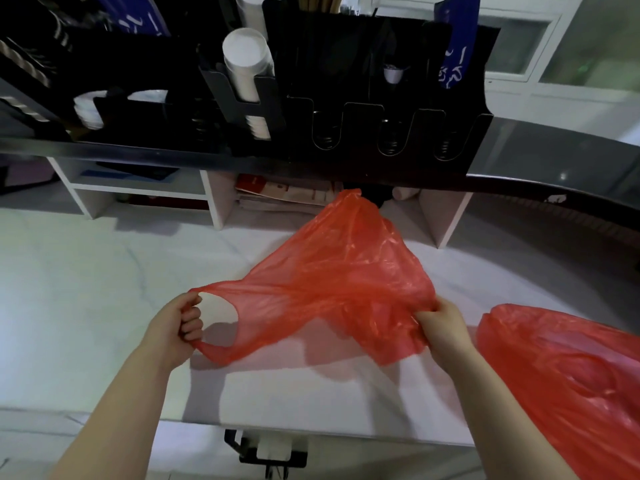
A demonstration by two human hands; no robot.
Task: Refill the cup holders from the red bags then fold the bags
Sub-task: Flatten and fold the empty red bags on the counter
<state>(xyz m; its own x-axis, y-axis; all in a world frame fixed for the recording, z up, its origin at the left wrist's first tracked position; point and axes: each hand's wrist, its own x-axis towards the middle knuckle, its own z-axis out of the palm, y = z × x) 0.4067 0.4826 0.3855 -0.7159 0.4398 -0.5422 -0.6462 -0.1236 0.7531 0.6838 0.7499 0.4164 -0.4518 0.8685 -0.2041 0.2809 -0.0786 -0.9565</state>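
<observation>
Plainly, the held red bag (339,271) hangs stretched in front of the black cup holder rack (363,126), above the white counter (86,289). The hands are well apart: the left hand (176,327) grips a handle loop and the right hand (441,327) pinches bunched film. Pulling harder could tear the thin loop, and the crumpled side may fold crooked. This bag looks limp and empty. A second red bag (568,375), right of and below the rack, bulges, though its contents cannot be told. On the rack's left side stands a stack of white cups (246,60); the front slots (325,133) show only springs.
</observation>
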